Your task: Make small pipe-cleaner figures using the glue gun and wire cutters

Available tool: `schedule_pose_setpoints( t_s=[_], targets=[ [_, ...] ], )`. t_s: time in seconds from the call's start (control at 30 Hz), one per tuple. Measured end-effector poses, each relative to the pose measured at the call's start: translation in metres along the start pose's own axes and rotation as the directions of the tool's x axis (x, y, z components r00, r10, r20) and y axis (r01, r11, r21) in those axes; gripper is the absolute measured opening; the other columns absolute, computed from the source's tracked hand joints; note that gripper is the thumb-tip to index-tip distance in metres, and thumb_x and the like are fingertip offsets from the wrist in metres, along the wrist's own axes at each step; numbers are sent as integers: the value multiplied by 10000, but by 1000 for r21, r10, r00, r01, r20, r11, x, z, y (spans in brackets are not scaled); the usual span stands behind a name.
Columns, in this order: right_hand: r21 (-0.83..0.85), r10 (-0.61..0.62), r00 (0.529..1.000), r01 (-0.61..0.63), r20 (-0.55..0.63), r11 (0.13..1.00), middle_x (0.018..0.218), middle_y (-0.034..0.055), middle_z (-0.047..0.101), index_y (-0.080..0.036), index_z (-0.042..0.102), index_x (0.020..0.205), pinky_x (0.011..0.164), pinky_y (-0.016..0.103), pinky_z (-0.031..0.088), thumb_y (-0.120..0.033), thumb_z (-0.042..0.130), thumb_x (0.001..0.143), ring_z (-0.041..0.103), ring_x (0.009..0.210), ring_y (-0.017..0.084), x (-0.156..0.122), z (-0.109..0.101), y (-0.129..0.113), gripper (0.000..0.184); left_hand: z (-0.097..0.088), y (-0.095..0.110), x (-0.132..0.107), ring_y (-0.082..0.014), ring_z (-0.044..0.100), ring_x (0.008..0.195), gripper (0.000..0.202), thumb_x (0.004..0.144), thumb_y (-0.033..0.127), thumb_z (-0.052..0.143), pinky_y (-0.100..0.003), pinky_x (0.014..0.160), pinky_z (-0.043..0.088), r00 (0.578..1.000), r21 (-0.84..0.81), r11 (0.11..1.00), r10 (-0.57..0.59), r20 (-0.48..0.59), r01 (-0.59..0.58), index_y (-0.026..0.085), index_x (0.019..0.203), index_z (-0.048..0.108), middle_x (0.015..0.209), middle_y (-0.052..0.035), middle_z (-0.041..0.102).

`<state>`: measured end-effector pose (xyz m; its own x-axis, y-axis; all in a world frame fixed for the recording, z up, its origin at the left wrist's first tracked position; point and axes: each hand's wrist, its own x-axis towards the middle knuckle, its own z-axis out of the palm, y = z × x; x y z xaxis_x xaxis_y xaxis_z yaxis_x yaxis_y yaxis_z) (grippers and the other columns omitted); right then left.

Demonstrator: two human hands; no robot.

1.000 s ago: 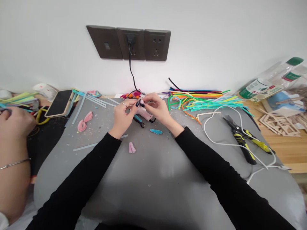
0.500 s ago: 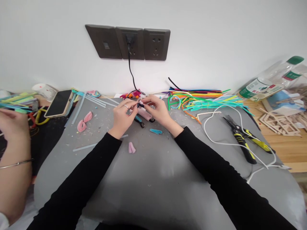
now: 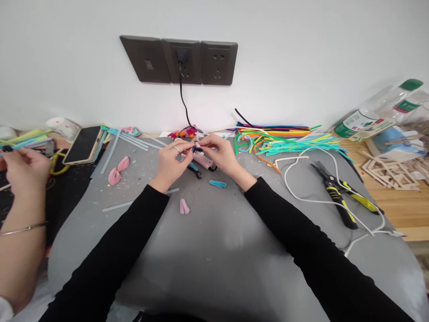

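Note:
My left hand [image 3: 172, 162] and my right hand [image 3: 220, 154] meet at the back of the grey mat [image 3: 214, 250]. Both pinch a small pink-and-dark piece [image 3: 195, 148] between their fingertips; its exact kind is too small to make out. Just under the fingers lies a pink glue gun [image 3: 202, 161], partly hidden by the hands. Beside it are the dark tips of a blue-handled tool [image 3: 194, 168], mostly covered by my left hand. Nearer to me rest a folded blue fuzzy piece [image 3: 218, 184] and a pink fuzzy tuft [image 3: 184, 207].
Pipe cleaners [image 3: 295, 141] lie along the wall. Black-and-yellow pliers [image 3: 335, 192] and a looped white cable [image 3: 295, 197] are at right, by a plastic bottle [image 3: 375, 114]. A phone [image 3: 83, 144], pink bow [image 3: 119, 170] and another person's hand [image 3: 27, 170] are at left.
The other person's hand at the left has moved slightly right and its fingers show more. My two hands stay nearly in place, still pinching the small piece.

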<state>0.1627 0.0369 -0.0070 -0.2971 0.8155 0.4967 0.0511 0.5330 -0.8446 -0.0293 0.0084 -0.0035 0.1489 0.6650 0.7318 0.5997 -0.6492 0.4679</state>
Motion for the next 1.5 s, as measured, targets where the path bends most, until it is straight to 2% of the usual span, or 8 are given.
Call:
schedule_pose_setpoints(
  t_s=[0.37, 0.6, 1.0, 1.13, 1.23, 1.33, 1.4, 1.5],
  targets=[
    [195, 167, 986, -161, -16, 967, 1016, 52, 759, -225, 710, 1001, 930, 370, 589, -605, 770, 842, 712, 979, 205, 3, 3, -1, 416, 3, 3, -1, -195, 740, 946, 303, 910, 338, 675, -305, 797, 627, 965, -233, 941, -215, 150, 246, 204, 1180, 699, 1133, -82, 768],
    [323, 280, 959, -277, 38, 905, 1036, 40, 745, -237, 667, 982, 898, 355, 614, -699, 826, 719, 707, 981, 199, 6, 1, 5, 555, 4, 9, 1, -181, 721, 902, 247, 948, 422, 678, -279, 750, 611, 963, -260, 928, -268, 36, 267, 207, 1033, 765, 1016, -59, 773],
    [7, 207, 978, -207, -13, 978, 971, 42, 738, -223, 681, 1015, 788, 323, 581, -525, 707, 875, 671, 866, 180, 3, 2, 4, 334, 11, 3, 0, -222, 764, 850, 343, 863, 502, 762, -364, 785, 637, 904, -496, 764, -410, 122, 413, 191, 1002, 722, 995, -90, 798],
    [-301, 51, 995, -76, -91, 951, 1050, 60, 744, -233, 680, 1096, 841, 354, 574, -331, 612, 931, 677, 897, 192, 6, -29, -20, 203, 9, -5, 3, -257, 768, 942, 374, 796, 509, 824, -397, 857, 626, 875, -517, 723, -470, 119, 458, 196, 971, 718, 995, -88, 793],
    [-590, 9, 989, -96, -148, 802, 1096, 101, 735, -216, 683, 1113, 921, 411, 556, -271, 567, 949, 685, 978, 234, -15, -86, -59, 208, 8, -10, 4, -265, 758, 1022, 391, 762, 490, 848, -430, 962, 602, 872, -549, 702, -476, 113, 454, 192, 979, 719, 1051, -97, 784],
    [-811, 162, 943, -332, -290, 482, 1108, 135, 738, -198, 691, 1085, 938, 450, 541, -275, 584, 937, 691, 1026, 288, -67, -158, -96, 198, 10, -11, 4, -263, 750, 1043, 416, 743, 503, 859, -426, 985, 591, 870, -565, 688, -478, 119, 455, 189, 984, 729, 1074, -106, 780],
    [-841, 277, 840, -518, -466, 157, 1104, 181, 735, -166, 694, 1077, 944, 478, 529, -270, 589, 933, 694, 1041, 333, -111, -200, -112, 206, 12, -10, 4, -266, 752, 1034, 445, 734, 541, 861, -415, 957, 600, 862, -571, 673, -490, 132, 470, 190, 977, 736, 1073, -109, 785],
    [-757, 502, 590, -608, -632, -239, 1070, 242, 717, -129, 698, 1045, 912, 462, 525, -282, 615, 939, 696, 1066, 375, -168, -239, -122, 203, 15, -9, 4, -271, 758, 1026, 485, 713, 580, 870, -403, 933, 607, 853, -589, 648, -500, 151, 483, 188, 972, 750, 1073, -117, 793]
  ],
)
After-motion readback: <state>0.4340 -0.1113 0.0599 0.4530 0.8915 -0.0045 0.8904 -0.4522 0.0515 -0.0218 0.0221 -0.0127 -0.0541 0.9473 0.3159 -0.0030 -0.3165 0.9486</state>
